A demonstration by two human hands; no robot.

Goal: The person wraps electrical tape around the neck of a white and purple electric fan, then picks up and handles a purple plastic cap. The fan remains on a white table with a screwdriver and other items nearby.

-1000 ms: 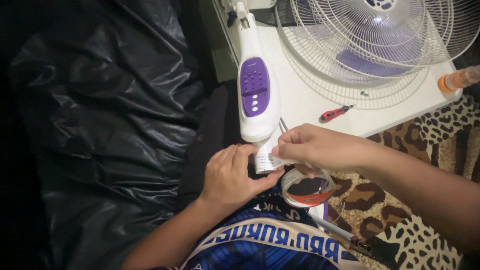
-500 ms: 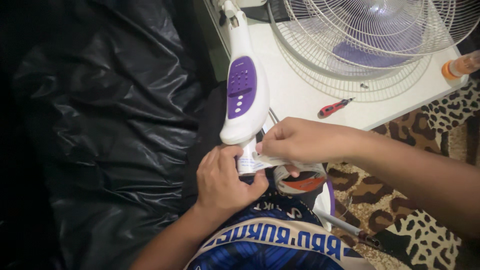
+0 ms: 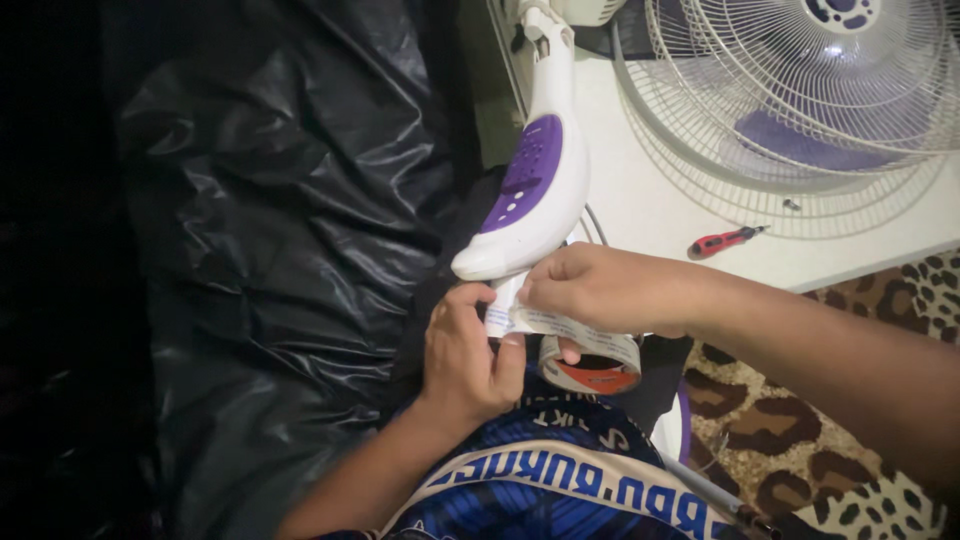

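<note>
A white and purple fan control housing (image 3: pixel 530 190) points down toward my lap, its lower end above my hands. My left hand (image 3: pixel 468 352) pinches the end of a strip of clear tape (image 3: pixel 505 308) against the part just under the housing. My right hand (image 3: pixel 600 288) holds the roll of tape (image 3: pixel 592 365), a ring with a red core, and draws the strip across. The part under the tape is mostly hidden by my fingers.
A black plastic sheet (image 3: pixel 260 250) covers the left half. The fan's white grille (image 3: pixel 800 100) lies on a white surface (image 3: pixel 660 215), with a small red screwdriver (image 3: pixel 725 240) beside it. Leopard-print cloth (image 3: pixel 850 440) is at the right, blue printed clothing (image 3: pixel 560 480) below.
The housing has tilted and swung a little to the right in view. Both hands stay at its lower end, and the tape roll has shifted slightly right under my right hand.
</note>
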